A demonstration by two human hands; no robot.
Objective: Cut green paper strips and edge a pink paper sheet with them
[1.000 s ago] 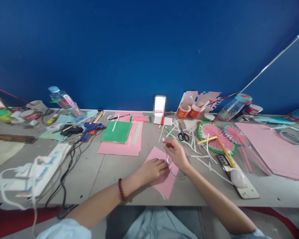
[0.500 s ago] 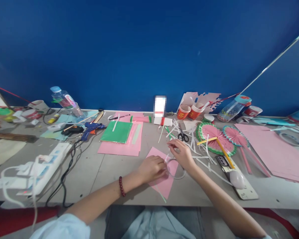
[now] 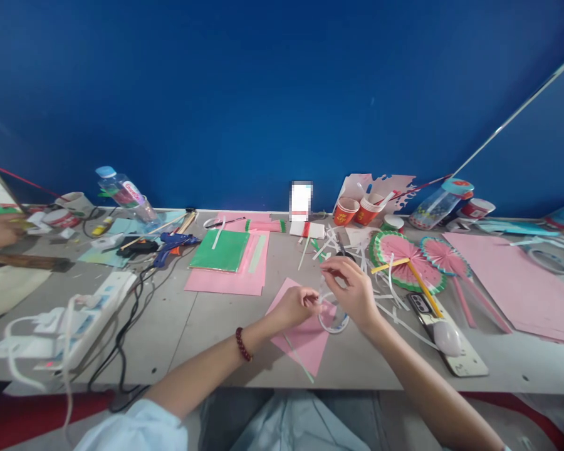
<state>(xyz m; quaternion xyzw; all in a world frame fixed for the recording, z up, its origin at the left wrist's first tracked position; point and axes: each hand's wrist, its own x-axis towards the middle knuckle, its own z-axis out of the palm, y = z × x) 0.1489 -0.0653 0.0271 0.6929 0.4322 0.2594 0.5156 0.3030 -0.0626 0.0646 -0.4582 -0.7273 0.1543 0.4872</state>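
Note:
A narrow roll of tape (image 3: 328,330) hangs over a pink paper sheet (image 3: 305,347), which lies at an angle on the desk. My left hand (image 3: 294,307), wearing a dark red bead bracelet (image 3: 243,344), is closed with its fingertips at the roll's upper left rim. Above the roll, my right hand (image 3: 352,288) is pinched on what looks like the pale loose end of the tape; the strip is faint. A thin pale strip (image 3: 299,358) crosses the pink sheet. Scissors (image 3: 344,249) lie behind my right hand, partly hidden by it.
Green paper in a clear sleeve (image 3: 219,250) rests on pink sheets to the left, near a blue glue gun (image 3: 172,247) and power strip (image 3: 94,313). At right are white paper strips (image 3: 395,308), watermelon paper fans (image 3: 397,250) and a phone (image 3: 465,360). Another person's hand (image 3: 0,233) is far left.
My left hand has moved slightly right and up, and its fingers have curled. My right hand has shifted right and now covers part of the scissors. The tape roll has turned and the pink sheet has slid left.

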